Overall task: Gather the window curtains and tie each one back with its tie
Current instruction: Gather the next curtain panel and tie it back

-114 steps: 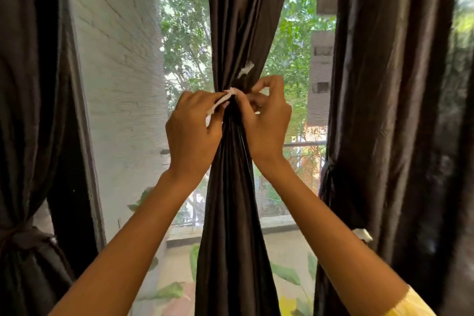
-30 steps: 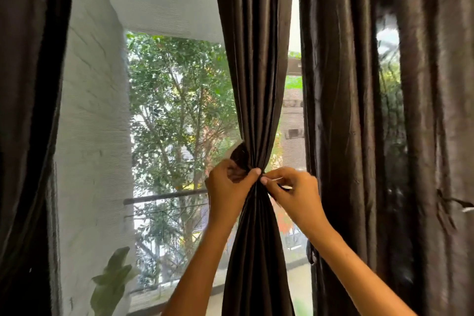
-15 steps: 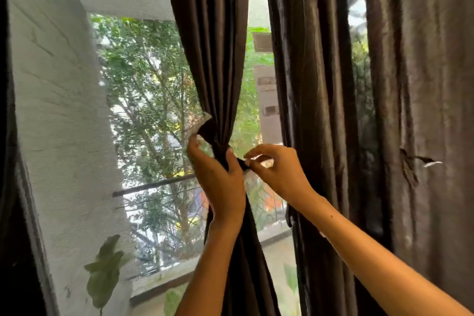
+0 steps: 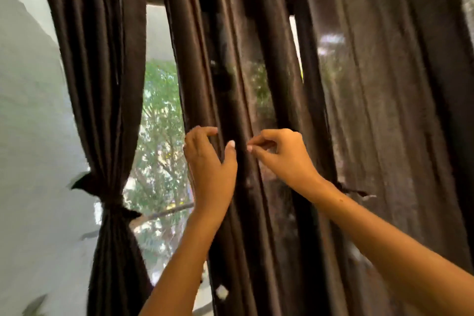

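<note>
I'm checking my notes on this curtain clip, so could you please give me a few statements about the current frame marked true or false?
1. The curtain on the left is already cinched with a tie. True.
2. The left hand grips that tied curtain. False: it is at the loose curtain in the middle, thumb and fingers spread.
3. The right hand has its fingertips pinched together. True; what it pinches is too blurred to tell.
4. The middle curtain is tied. False: it hangs loose.
5. Trees show through the window. True.
</note>
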`<state>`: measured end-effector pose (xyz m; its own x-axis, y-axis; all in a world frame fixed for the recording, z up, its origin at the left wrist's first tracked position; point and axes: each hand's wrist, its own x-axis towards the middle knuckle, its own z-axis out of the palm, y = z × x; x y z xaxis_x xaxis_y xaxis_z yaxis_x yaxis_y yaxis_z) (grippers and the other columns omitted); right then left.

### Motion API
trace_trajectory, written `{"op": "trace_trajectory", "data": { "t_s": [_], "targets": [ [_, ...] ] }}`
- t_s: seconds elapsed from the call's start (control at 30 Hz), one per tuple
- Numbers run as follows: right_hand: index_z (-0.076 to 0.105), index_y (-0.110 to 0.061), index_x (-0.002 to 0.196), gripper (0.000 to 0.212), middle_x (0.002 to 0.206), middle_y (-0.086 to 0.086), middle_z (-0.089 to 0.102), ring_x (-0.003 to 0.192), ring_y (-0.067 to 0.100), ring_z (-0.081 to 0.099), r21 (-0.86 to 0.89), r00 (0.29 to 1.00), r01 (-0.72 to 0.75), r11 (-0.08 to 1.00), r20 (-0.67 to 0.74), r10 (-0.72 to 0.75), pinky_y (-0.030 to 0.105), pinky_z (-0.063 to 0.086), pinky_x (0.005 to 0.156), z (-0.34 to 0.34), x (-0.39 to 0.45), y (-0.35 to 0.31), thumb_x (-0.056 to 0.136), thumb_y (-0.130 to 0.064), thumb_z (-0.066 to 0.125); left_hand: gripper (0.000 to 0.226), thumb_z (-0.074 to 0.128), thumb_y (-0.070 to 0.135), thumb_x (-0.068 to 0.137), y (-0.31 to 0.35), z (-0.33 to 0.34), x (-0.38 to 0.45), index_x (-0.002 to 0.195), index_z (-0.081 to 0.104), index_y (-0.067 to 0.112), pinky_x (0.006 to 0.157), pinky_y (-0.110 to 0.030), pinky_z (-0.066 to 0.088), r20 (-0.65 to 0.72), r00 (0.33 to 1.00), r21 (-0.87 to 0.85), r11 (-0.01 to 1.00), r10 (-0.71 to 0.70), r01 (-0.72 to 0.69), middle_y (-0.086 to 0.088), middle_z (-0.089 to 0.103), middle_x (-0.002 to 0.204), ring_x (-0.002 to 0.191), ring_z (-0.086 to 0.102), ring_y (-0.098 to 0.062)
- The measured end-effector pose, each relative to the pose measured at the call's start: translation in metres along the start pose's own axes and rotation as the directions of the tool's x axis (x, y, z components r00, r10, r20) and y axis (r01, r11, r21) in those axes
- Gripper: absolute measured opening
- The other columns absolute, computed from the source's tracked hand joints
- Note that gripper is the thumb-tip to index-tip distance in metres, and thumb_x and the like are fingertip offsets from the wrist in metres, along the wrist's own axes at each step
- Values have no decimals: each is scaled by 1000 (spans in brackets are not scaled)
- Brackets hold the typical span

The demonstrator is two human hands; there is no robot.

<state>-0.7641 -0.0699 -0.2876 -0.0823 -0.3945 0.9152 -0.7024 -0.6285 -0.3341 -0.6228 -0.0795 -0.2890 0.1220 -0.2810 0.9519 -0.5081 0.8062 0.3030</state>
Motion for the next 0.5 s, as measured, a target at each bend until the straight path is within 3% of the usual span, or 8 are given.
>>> {"op": "trace_trajectory", "data": {
  "t_s": [0.2, 0.37, 0.5],
  "targets": [
    [76, -17, 83, 5, 75, 0, 73, 66, 8, 63, 88, 987, 69, 994, -150, -55, 21, 48, 65, -51, 82, 20, 80, -17, 71, 34, 67, 19, 84, 50, 29, 77, 112, 52, 7, 90, -30, 33, -57, 998, 88, 996, -29, 34, -16, 53, 118, 113, 49, -29],
    [75, -18, 84, 7, 79, 3, 73, 77, 17, 67, 113, 973, 98, 989, -219, -72, 34, 53, 74, -68, 150, 15, 82, -21, 69, 33, 64, 22, 86, 73, 34, 135, 112, 51, 7, 87, -32, 34, -103, 995, 234, 972, 14, 11, -15, 51, 119, 114, 46, -31],
    [74, -21, 87, 9, 83, 1, 73, 83, 19, 67, 65, 965, 95, 993, -251, -76, 31, 52, 74, -65, 183, 12, 83, -25, 67, 39, 62, 26, 88, 77, 41, 162, 118, 46, 7, 91, -36, 35, -95, 995, 351, 936, 17, 18, -17, 48, 124, 117, 43, -33]
  ]
}}
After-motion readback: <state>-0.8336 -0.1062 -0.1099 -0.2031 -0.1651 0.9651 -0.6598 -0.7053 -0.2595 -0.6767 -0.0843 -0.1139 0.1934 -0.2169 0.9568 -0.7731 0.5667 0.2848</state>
